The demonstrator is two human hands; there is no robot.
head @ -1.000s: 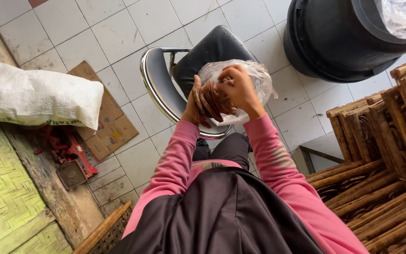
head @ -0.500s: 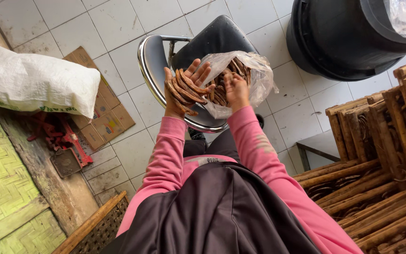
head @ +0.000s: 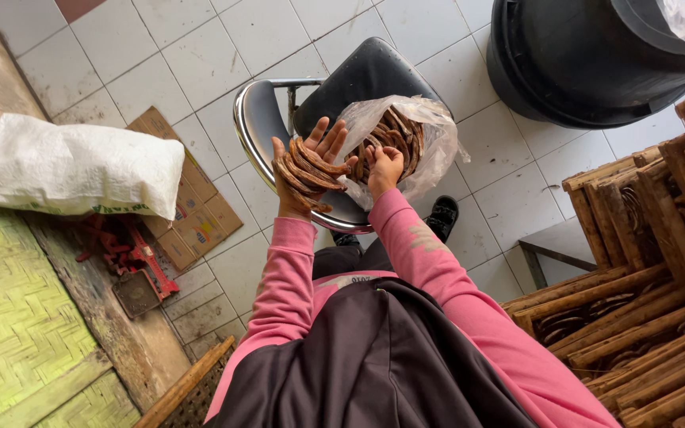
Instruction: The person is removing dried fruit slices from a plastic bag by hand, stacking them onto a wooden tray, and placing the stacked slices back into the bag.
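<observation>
My left hand [head: 304, 170] is held palm up with a stack of curved brown strips [head: 308, 174] lying across it. Just to its right, my right hand [head: 384, 166] reaches into the mouth of a clear plastic bag [head: 430, 139] that holds more of the same brown curved strips [head: 390, 143]. The bag rests on the seat of a black chair with a chrome rim [head: 255, 131] in front of me. Pink sleeves cover both of my arms.
A big black bin [head: 588, 63] stands at the upper right. Stacked bamboo frames [head: 644, 269] fill the right side. A white sack [head: 73, 170], flattened cardboard [head: 192, 214], a red tool [head: 132, 257] and a woven green mat [head: 17, 317] lie to the left on the tiled floor.
My hands have come apart: the left has opened flat with a stack of strips on its palm, and the right has gone into the bag's mouth.
</observation>
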